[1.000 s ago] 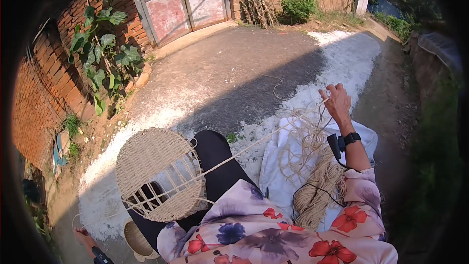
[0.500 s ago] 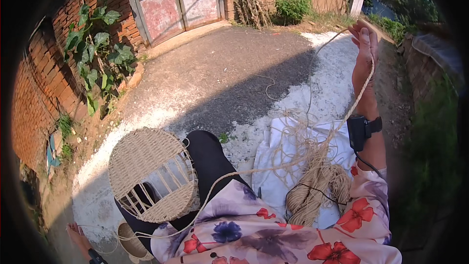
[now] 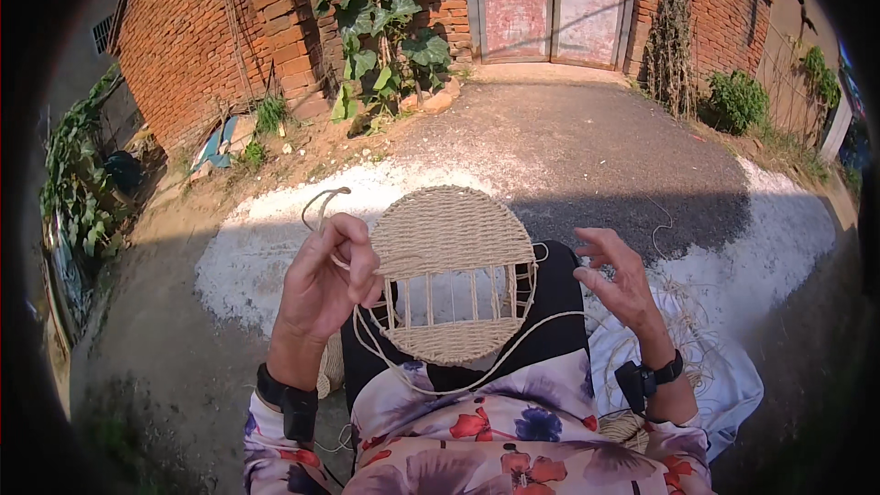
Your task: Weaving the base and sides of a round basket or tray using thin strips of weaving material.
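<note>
A round woven cord piece [image 3: 449,234] rests on my lap, tightly woven at the far and near parts, with bare strands across a gap between them. My left hand [image 3: 328,280] is closed on a beige cord [image 3: 486,385], just left of the weave; the cord's end loops up above the fingers. From there the cord sags across my lap toward the right. My right hand [image 3: 619,280] is raised right of the weave, fingers apart and nothing visible in them.
A white cloth [image 3: 733,394] lies to my right with loose cord strands and a cord hank [image 3: 625,429], partly hidden by my forearm. Another woven item [image 3: 332,368] shows behind my left wrist. Ahead are a leafy climbing plant [image 3: 380,37], brick walls and a double door [image 3: 555,5].
My right hand has let go of the raised cord and come down beside the weave. My left hand has come up from the lower left and now grips the cord. The view has swung left.
</note>
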Action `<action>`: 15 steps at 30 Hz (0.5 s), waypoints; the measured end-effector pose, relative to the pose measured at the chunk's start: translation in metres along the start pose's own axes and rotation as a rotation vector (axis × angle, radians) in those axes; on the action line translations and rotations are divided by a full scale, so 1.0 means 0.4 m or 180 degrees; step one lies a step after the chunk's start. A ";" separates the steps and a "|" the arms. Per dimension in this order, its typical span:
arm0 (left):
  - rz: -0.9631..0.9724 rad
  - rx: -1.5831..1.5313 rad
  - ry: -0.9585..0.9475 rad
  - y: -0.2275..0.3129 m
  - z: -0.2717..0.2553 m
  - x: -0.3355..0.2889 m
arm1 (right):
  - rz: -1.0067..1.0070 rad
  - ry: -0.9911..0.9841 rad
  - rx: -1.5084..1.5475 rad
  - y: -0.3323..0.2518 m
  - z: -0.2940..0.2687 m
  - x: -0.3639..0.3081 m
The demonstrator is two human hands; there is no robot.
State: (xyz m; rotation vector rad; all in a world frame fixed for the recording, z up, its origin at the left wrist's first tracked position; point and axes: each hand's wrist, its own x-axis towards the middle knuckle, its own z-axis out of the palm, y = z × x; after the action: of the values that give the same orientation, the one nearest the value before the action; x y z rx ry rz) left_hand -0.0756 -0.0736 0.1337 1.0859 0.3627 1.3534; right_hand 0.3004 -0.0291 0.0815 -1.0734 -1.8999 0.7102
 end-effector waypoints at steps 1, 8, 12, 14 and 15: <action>-0.0078 -0.0069 -0.0212 -0.016 0.018 0.013 | -0.0461 0.0041 0.0059 -0.043 0.066 0.025; -0.0097 -0.0554 -0.0076 -0.055 0.044 0.028 | -0.0192 -0.1476 0.1659 -0.168 0.182 0.042; 0.0337 -0.1167 0.0548 -0.006 -0.125 -0.037 | 0.0442 -0.0072 0.1289 -0.041 -0.042 -0.041; 0.0554 -0.1302 0.0686 -0.007 -0.219 -0.070 | 0.0768 0.0532 0.0448 0.041 -0.191 -0.068; 0.0459 -0.1311 0.0811 -0.023 -0.226 -0.077 | 0.0577 0.0681 0.0257 0.101 -0.255 -0.081</action>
State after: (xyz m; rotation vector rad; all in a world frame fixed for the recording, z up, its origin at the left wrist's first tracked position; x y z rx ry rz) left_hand -0.1466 -0.0627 0.0700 0.6083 0.1792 1.6149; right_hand 0.4147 -0.0304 0.0890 -1.2293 -1.5945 0.7354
